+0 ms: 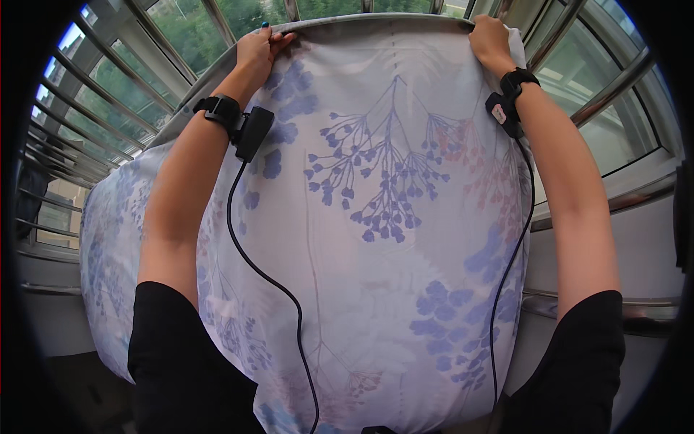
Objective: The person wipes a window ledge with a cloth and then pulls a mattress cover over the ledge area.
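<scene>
With the left hand (262, 54) pinching the cloth's upper edge and the right hand (491, 42) curled tightly around it near the far corner, I'd keep each grip firm and draw both evenly apart, so the edge stays level and creases ease out. The floral cloth (376, 289) hangs before the metal bars (613, 90), pale whitish-grey with blue-violet sprays, faint pink blooms and soft folds.

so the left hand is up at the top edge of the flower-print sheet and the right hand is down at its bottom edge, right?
Not quite: the head view shows the right hand up at the top edge too, near the right corner, not at the bottom. The left hand is indeed at the top edge of the flower-print sheet.
</scene>
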A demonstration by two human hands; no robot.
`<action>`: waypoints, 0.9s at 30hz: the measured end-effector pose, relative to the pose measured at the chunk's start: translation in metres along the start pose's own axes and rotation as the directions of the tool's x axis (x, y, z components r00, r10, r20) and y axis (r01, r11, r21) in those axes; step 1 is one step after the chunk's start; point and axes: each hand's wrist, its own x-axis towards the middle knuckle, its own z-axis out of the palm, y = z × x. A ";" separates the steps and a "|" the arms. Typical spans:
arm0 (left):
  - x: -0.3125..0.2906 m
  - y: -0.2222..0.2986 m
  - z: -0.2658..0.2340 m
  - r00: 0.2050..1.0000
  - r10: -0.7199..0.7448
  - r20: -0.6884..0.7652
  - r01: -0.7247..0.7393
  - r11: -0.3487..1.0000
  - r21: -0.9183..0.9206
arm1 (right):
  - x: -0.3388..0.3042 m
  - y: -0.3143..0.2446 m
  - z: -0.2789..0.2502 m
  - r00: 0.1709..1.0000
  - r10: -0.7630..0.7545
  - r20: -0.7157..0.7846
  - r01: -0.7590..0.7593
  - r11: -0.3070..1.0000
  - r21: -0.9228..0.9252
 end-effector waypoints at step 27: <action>-0.033 -0.119 -0.040 0.978 -0.161 -0.134 0.200 0.905 0.375 | -0.250 -0.193 -0.116 0.514 0.233 0.826 -0.350 0.936 -0.046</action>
